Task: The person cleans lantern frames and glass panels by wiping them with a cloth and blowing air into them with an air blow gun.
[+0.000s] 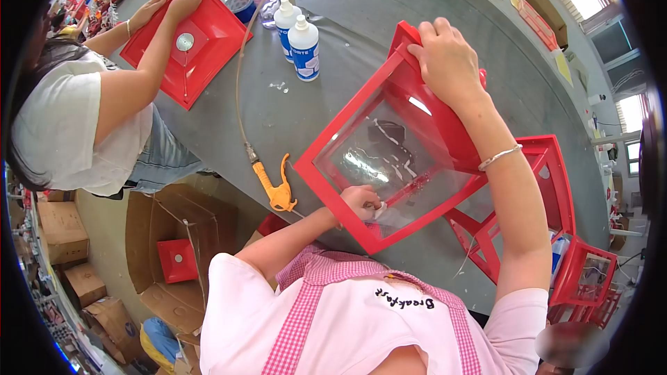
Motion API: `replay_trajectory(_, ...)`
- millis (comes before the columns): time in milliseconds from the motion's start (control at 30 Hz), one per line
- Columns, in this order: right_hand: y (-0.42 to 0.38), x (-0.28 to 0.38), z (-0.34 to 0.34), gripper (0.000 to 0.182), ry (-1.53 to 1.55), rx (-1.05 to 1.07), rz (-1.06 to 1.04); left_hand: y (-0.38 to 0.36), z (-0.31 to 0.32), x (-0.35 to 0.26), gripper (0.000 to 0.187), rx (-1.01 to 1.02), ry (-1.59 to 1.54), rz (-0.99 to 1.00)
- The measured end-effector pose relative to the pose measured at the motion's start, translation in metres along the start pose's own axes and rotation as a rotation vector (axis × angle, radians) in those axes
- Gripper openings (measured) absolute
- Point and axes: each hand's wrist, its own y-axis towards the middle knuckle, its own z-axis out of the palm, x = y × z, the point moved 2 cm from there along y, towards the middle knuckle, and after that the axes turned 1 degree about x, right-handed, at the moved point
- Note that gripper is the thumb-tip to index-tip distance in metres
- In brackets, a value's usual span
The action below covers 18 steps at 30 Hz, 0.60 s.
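A red lantern-like housing (332, 140) with clear panes stands tilted in front of me on the grey table. My right hand (445, 59) is closed over its upper corner, fingers curled round the red edge. Low on the near pane, at the lower left corner, my left hand (360, 203) has its fingers bent together around a small white wad (379, 210), perhaps tissue or cloth. White streaks (392, 142) and bright reflections show on the clear pane. Below and to the left of the housing lies an orange air blow gun (274, 187) on a hose.
Two white-and-blue bottles (304, 48) stand mid-table, with a blue tape roll (242, 7) behind. At left, a co-worker (90, 111) handles a red square part (208, 48). More red frames (556, 173) sit at right. A cardboard box (163, 215) is on the floor.
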Motion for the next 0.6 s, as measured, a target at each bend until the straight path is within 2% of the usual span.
replay_trajectory(267,-0.006,0.001,-0.017,0.023,0.024,-0.078,-0.037,0.004,0.0,-0.014,0.018,-0.018,0.091,0.007)
replay_trajectory(333,-0.017,-0.002,-0.036,0.022,0.029,-0.098,-0.036,0.002,-0.012,-0.023,0.018,-0.105,0.253,-0.018)
replay_trajectory(433,-0.057,-0.006,-0.092,0.02,0.177,-0.338,0.051,0.009,-0.042,-0.009,0.016,-0.164,0.611,-0.088)
replay_trajectory(500,-0.093,-0.014,-0.104,0.018,0.264,-0.414,0.134,0.01,-0.076,-0.021,0.015,-0.454,0.55,-0.092)
replay_trajectory(533,-0.113,-0.022,-0.099,0.018,0.316,-0.441,0.176,0.012,-0.083,-0.018,0.015,-0.453,0.552,-0.09)
replay_trajectory(600,-0.155,-0.029,-0.082,0.022,0.377,-0.416,0.31,0.014,-0.091,-0.006,0.015,-0.401,0.8,-0.087)
